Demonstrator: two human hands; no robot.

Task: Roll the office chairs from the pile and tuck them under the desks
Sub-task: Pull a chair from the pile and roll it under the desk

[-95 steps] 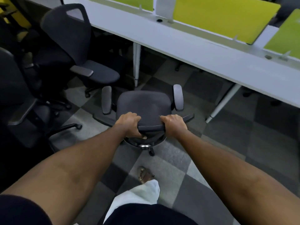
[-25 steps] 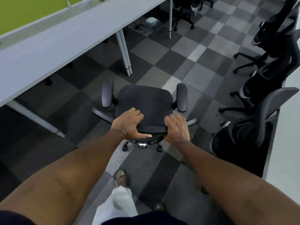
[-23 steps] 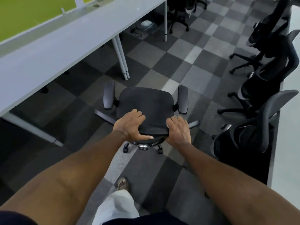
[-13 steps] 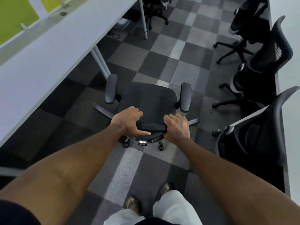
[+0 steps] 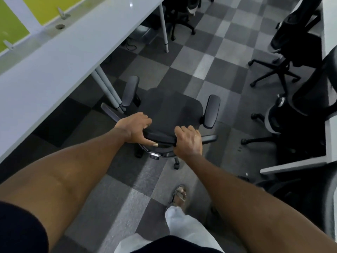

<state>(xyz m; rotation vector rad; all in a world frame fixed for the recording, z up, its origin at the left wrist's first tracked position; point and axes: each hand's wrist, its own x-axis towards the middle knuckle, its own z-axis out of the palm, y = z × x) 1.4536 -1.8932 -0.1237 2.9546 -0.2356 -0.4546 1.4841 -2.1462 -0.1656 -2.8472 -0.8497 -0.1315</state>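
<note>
Because the chair has to be steered as well as pushed, both hands take it by the top edge of its backrest, one on each side of the middle. In the head view, the left grip is closed over that edge, with the fingers draped forward towards the seat and the thumb stretched along the rear face. The right grip is wrapped tighter, knuckles up and fingers hooked over the rim. Neither holds anything else. Two holds set apart like this give leverage to swivel the base, which I judge to be their purpose.

The chair stands on the chequered carpet in the aisle, seat facing away from the person and not yet under the bench. Its left armrest lies just beside the slanted bench legs, so close that I cannot tell whether they touch. That looks like the risk: pushed straight on, the armrest or base may catch the legs, so the chair probably needs turning towards the open bay beyond them. To the right, other chairs crowd in, leaving a narrow lane. One sandalled foot is planted behind the castors.
</note>
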